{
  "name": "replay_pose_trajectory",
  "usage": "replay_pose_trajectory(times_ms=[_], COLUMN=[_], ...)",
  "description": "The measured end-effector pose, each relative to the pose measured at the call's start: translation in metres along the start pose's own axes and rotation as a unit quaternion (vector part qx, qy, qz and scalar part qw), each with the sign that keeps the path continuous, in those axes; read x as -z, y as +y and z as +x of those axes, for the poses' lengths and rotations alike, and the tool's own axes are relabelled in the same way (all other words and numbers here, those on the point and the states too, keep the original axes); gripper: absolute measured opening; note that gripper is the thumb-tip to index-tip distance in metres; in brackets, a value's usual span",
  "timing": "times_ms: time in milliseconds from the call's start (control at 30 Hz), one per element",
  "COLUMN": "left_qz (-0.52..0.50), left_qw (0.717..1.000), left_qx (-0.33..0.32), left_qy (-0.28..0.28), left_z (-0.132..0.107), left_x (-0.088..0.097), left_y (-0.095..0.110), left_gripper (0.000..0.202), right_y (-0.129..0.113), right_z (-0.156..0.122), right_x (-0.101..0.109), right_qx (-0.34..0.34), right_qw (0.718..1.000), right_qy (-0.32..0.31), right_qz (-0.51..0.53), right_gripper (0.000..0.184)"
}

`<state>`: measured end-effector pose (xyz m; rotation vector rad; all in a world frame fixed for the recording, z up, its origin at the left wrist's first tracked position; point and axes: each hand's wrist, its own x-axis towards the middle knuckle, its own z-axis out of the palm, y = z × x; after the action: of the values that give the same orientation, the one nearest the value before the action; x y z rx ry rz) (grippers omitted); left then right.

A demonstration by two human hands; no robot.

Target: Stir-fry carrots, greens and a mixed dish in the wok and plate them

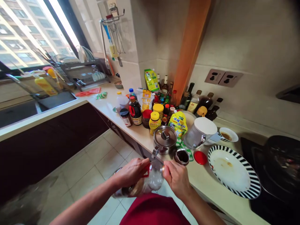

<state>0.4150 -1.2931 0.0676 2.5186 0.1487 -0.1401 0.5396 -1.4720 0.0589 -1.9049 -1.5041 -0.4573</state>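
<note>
Kitchen counter [211, 187], crowded with bottles [207, 100]. Clear container [156, 179] held in front of near edge, between hands; long axis roughly left to right. Left hand [134, 172] clamped over its top; right hand [177, 178] at right end, fingers closed on it, nearer open dark jar [182, 157].

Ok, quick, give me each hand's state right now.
Left hand: closed, holding a clear container.
Right hand: closed at the clear container's edge; exactly what it pinches cannot be told.
</note>
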Motion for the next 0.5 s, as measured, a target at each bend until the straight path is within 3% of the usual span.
replay_pose_trajectory(times_ms=[67, 267, 400, 500], left_qz=[-0.001, 0.024, 0.027, 0.033], left_qw=[1.000, 0.999, 0.999, 0.999], left_qx=[-0.008, 0.001, -0.007, -0.005], left_qy=[-0.017, -0.023, -0.020, -0.020], left_z=[0.000, 0.002, 0.008, 0.011], left_x=[-0.005, -0.009, -0.008, -0.009], left_y=[-0.004, -0.001, 0.004, 0.007], left_gripper=[0.016, 0.013, 0.015, 0.015], right_y=[-0.004, -0.003, 0.007, 0.013], right_z=[-0.007, -0.013, -0.016, -0.019], right_x=[0.003, 0.031, 0.044, 0.047], right_qx=[-0.005, -0.072, -0.078, -0.131], right_qw=[1.000, 0.975, 0.964, 0.951], right_qy=[-0.010, -0.129, -0.143, -0.153], right_qz=[0.015, 0.165, 0.212, 0.235], right_gripper=[0.023, 0.023, 0.033, 0.048])
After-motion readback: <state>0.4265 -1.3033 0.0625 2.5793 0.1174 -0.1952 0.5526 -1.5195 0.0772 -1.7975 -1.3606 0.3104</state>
